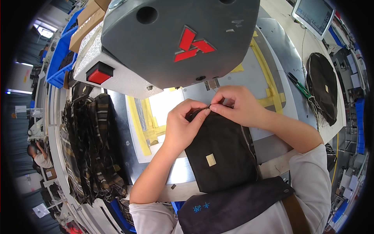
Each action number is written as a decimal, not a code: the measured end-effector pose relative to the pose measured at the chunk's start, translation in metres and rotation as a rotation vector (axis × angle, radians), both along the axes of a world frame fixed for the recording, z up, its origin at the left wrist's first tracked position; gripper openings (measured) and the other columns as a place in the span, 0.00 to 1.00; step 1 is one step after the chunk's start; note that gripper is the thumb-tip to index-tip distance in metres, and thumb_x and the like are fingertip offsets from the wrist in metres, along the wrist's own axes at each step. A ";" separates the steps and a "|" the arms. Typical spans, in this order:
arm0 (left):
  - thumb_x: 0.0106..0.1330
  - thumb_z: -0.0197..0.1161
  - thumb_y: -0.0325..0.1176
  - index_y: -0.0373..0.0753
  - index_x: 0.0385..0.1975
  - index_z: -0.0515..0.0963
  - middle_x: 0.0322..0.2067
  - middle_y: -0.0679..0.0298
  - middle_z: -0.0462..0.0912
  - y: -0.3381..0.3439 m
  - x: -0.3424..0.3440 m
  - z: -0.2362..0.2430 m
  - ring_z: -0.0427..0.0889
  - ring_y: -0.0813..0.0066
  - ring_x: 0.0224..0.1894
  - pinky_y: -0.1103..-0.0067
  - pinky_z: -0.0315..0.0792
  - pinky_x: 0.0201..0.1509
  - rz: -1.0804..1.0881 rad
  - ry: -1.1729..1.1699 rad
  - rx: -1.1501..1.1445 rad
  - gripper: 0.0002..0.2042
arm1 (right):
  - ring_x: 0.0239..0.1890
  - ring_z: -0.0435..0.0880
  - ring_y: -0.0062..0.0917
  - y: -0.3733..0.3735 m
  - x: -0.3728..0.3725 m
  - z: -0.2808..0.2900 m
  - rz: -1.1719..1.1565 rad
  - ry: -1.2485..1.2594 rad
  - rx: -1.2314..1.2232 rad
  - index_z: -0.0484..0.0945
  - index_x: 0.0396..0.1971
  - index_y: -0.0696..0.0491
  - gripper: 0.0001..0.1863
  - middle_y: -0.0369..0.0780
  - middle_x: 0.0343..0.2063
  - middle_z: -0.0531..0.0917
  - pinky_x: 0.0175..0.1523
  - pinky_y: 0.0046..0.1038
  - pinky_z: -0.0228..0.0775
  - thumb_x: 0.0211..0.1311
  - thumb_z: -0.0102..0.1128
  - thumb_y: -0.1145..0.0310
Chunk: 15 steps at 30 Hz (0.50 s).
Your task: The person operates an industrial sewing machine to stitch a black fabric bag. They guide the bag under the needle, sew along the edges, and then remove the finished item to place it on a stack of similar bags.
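A dark fabric pouch with a zip along its right side and a small pale label hangs from my two hands, its lower end close to my apron. My left hand pinches the upper edge between thumb and fingers. Right beside it, my right hand pinches the same edge, the fingertips of both almost meeting. Both hands are below the grey sewing machine head, over a metal work plate with yellow tape strips.
Dark and plaid fabric pieces are heaped on the left. Green-handled snips and another dark pouch lie on the right. A red switch sits on the machine's white housing. A screen stands at the far right.
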<state>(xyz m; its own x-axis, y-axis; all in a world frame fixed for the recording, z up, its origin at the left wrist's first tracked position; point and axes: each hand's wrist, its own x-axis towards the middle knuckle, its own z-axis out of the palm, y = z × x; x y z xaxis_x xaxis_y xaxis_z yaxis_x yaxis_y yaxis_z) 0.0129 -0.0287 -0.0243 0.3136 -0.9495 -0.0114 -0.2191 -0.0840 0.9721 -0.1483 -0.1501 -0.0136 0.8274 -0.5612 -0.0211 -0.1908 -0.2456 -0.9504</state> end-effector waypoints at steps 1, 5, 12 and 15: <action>0.61 0.66 0.24 0.33 0.33 0.79 0.30 0.64 0.82 0.000 0.000 -0.001 0.81 0.79 0.33 0.82 0.74 0.39 -0.003 0.006 -0.019 0.04 | 0.31 0.81 0.21 0.001 0.000 -0.001 -0.005 -0.017 -0.004 0.81 0.32 0.56 0.07 0.37 0.29 0.83 0.32 0.25 0.72 0.57 0.66 0.69; 0.61 0.66 0.23 0.33 0.32 0.79 0.30 0.64 0.81 0.002 0.001 0.001 0.81 0.79 0.33 0.82 0.74 0.39 -0.009 -0.031 -0.046 0.03 | 0.31 0.82 0.21 0.000 -0.004 -0.004 0.009 -0.071 -0.026 0.81 0.32 0.56 0.08 0.37 0.29 0.83 0.32 0.24 0.72 0.55 0.67 0.68; 0.60 0.65 0.22 0.33 0.33 0.79 0.30 0.63 0.81 0.006 0.000 0.001 0.81 0.78 0.32 0.82 0.74 0.39 0.023 -0.005 -0.028 0.04 | 0.32 0.82 0.22 0.000 -0.009 0.000 0.035 0.001 -0.058 0.80 0.33 0.57 0.10 0.39 0.30 0.82 0.33 0.26 0.74 0.54 0.68 0.68; 0.60 0.65 0.22 0.33 0.33 0.79 0.30 0.63 0.81 0.005 0.000 0.003 0.81 0.76 0.32 0.82 0.75 0.39 0.011 -0.066 -0.058 0.04 | 0.31 0.81 0.23 0.001 -0.007 0.001 0.054 0.002 -0.071 0.79 0.33 0.58 0.10 0.40 0.30 0.81 0.34 0.27 0.73 0.54 0.67 0.68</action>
<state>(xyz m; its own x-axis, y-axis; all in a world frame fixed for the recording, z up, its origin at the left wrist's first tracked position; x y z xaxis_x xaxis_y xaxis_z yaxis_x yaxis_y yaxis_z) 0.0131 -0.0235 -0.0217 0.3218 -0.9446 0.0648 -0.2821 -0.0304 0.9589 -0.1555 -0.1492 -0.0128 0.8563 -0.5163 0.0153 -0.1776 -0.3221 -0.9299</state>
